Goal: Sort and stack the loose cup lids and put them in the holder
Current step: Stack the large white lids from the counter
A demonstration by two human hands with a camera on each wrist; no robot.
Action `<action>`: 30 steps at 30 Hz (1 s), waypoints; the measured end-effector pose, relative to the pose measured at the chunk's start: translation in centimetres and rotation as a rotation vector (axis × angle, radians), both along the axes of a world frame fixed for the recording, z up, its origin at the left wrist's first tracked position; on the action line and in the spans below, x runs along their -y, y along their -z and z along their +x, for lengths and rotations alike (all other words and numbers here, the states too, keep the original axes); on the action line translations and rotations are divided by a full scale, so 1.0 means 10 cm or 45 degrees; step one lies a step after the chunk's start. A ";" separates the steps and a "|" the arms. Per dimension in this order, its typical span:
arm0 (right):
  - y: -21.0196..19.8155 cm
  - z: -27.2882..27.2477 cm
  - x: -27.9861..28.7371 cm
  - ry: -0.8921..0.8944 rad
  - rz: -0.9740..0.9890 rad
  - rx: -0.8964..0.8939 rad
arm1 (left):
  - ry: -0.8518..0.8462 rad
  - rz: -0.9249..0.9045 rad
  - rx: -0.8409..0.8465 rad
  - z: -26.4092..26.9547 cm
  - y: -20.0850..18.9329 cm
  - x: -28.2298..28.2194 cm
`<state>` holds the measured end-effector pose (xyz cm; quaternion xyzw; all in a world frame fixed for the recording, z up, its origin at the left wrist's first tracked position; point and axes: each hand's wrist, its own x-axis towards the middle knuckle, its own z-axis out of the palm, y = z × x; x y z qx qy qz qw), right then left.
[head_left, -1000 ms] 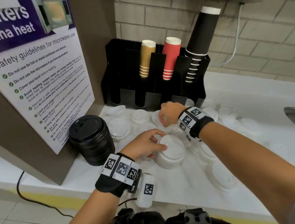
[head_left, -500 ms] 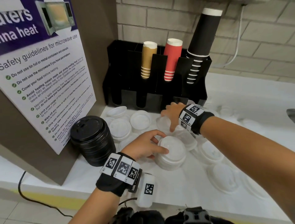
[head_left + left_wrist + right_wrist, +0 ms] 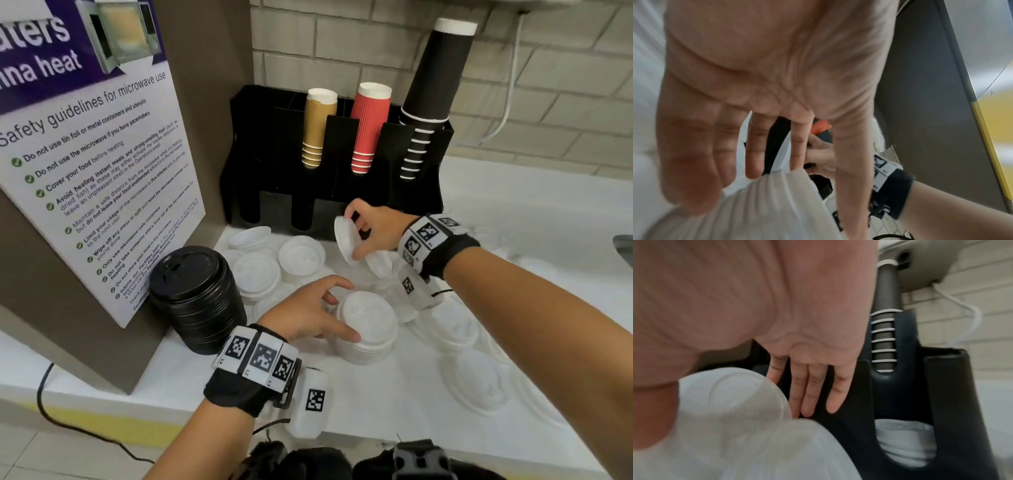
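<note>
A stack of white lids (image 3: pixel 366 325) stands on the white counter (image 3: pixel 376 404). My left hand (image 3: pixel 308 311) cups its left side, thumb along the front rim; in the left wrist view the fingers (image 3: pixel 754 146) reach over the stack (image 3: pixel 756 211). My right hand (image 3: pixel 373 229) pinches a single white lid (image 3: pixel 344 240), tilted on edge, just in front of the black holder (image 3: pixel 260 154). The right wrist view shows that lid (image 3: pixel 731 394) under the thumb. Several loose white lids (image 3: pixel 301 255) lie between the holder and the stack.
A stack of black lids (image 3: pixel 198 298) stands at the left by a brown panel with a poster (image 3: pixel 85 164). The holder carries gold (image 3: pixel 318 130), red (image 3: pixel 370 126) and black cups (image 3: pixel 431 102); one low slot holds white lids (image 3: pixel 904 443). More white lids (image 3: pixel 479 387) lie at the right.
My right hand has picked a white lid off the counter and raised it on edge toward the holder. My left hand has stayed on the white stack.
</note>
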<state>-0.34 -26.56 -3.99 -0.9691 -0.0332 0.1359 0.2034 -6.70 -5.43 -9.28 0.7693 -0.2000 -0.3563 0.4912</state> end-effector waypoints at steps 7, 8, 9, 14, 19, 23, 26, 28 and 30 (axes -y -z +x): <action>-0.40 -0.48 0.12 0.253 0.816 0.281 | 0.091 0.053 0.043 -0.02 0.01 -0.02; -0.42 -0.60 0.11 0.273 0.855 0.321 | 0.096 0.051 0.043 -0.02 0.02 -0.02; -0.41 -0.75 0.13 0.300 0.869 0.353 | 0.106 0.047 0.044 -0.03 0.02 0.00; -0.08 -1.32 0.04 0.362 0.717 0.394 | 0.091 0.032 0.062 -0.04 0.06 0.04; 0.20 -1.58 -0.11 0.405 0.663 0.276 | 0.115 0.022 0.064 -0.04 0.08 0.05; 0.29 -1.64 -0.20 0.388 0.667 0.222 | 0.103 0.037 0.079 -0.04 0.09 0.06; 0.33 -1.64 -0.25 0.356 0.582 0.229 | 0.102 0.034 0.084 -0.05 0.10 0.07; 0.34 -1.63 -0.27 0.332 0.549 0.237 | 0.094 0.026 0.089 -0.05 0.10 0.08; 0.34 -1.63 -0.28 0.318 0.512 0.230 | 0.089 0.018 0.090 -0.05 0.11 0.08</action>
